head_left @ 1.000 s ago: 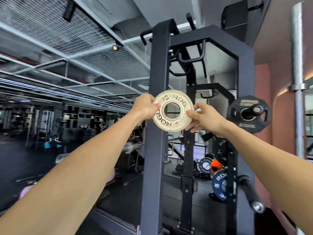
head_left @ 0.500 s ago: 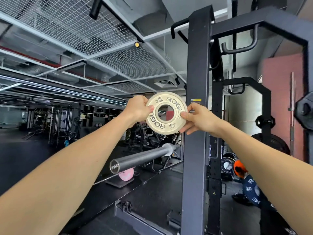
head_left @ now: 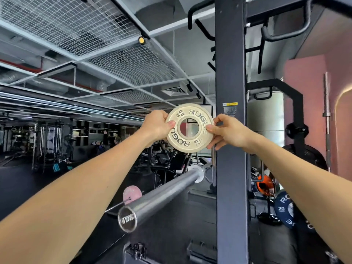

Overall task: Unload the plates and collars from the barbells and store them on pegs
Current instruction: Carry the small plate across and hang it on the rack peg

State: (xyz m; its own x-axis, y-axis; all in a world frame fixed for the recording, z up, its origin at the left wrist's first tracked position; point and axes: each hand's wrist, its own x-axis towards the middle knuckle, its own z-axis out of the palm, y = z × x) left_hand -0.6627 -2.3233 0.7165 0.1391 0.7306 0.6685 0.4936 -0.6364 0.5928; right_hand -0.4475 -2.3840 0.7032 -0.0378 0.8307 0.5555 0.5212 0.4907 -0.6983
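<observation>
Both hands pinch the plate [head_left: 189, 127]: left hand [head_left: 155, 126] at nine o'clock, right hand [head_left: 227, 131] at three, likely steadying it flat-on (hole forward) for a peg. The bar [head_left: 162, 197] lies below, bare.

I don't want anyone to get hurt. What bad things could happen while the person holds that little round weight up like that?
1. The small plate is only pinched at its edges by the left hand and right hand, held high. It might slip and fall toward the feet.
2. The bare bar end sticks out toward the person, below the arms. Stepping forward while looking up could mean bumping into it.
3. The rack post is right beside the right hand, so knuckles could knock it.
</observation>
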